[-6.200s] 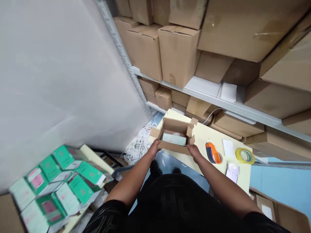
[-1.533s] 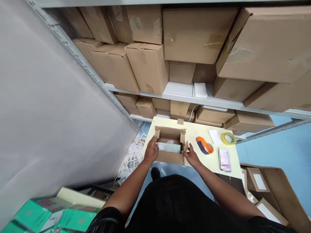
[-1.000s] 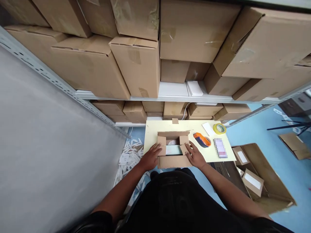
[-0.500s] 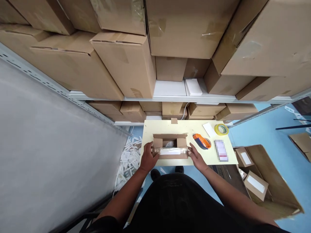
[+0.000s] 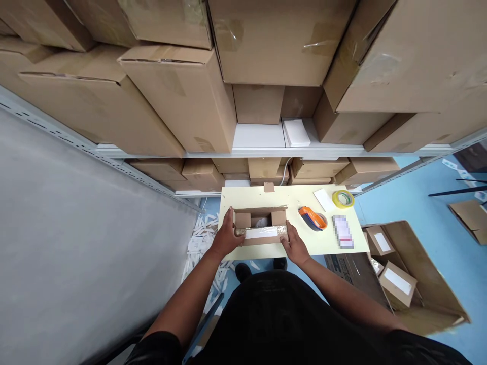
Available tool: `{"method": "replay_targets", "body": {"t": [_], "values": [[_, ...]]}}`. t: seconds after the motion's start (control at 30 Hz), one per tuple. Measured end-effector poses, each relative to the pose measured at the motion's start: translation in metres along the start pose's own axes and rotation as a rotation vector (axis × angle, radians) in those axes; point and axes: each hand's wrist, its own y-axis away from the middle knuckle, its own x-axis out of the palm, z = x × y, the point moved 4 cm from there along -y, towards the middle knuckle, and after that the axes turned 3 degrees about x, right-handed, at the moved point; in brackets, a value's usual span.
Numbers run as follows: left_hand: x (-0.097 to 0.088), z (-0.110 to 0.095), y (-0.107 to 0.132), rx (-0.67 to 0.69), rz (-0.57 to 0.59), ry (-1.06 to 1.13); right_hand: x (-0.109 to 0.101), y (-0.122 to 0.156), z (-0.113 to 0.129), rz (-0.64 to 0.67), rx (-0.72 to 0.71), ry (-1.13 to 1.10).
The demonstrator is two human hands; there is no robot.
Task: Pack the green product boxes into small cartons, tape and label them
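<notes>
A small cardboard box (image 5: 262, 239) rests near the front edge of the cream tabletop (image 5: 243, 195), its top open. Two short flaps are folded inward, and something pale lies inside, too dim to name. Clear tape and a white label run along its near flap. My left hand (image 5: 227, 235) grips the box's left end, fingers along the side and thumb at the near corner. At the right end, my right hand (image 5: 296, 245) presses its fingers against the side. To the right lies an orange and blue tape dispenser (image 5: 312, 218).
A yellow tape roll (image 5: 343, 198), a white card (image 5: 323, 199) and a blurred-out item (image 5: 343, 231) lie on the table's right side. Beyond stands a shelf (image 5: 258, 137) of cardboard boxes. A large open carton (image 5: 429, 284) holds smaller boxes at right. White scraps (image 5: 201, 238) litter the floor left.
The view has shifted slightly. My left fingers have moved up along the box's left side, and my right hand has closed in against its right end. The box stays near the table's front edge.
</notes>
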Motion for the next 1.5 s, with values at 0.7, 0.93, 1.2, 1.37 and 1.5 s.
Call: {"method": "replay_targets", "body": {"t": [0.7, 0.93, 1.2, 1.37, 1.5], "values": [[0.038, -0.037, 0.005, 0.175, 0.108, -0.466, -0.074, -0.062, -0.095, -0.06, 0.425, 0.584], [0.039, -0.03, 0.014, 0.083, 0.086, -0.434, -0.062, -0.064, -0.117, -0.091, 0.548, 0.498], [0.037, -0.029, 0.016, 0.156, 0.098, -0.461, -0.084, -0.067, -0.114, -0.071, 0.633, 0.337], [0.043, -0.032, 0.011, 0.072, 0.12, -0.425, -0.119, -0.064, -0.071, -0.183, 0.58, 0.043], [0.029, -0.038, 0.01, 0.015, 0.041, -0.265, -0.122, -0.061, 0.005, -0.182, 0.347, -0.363]]}}
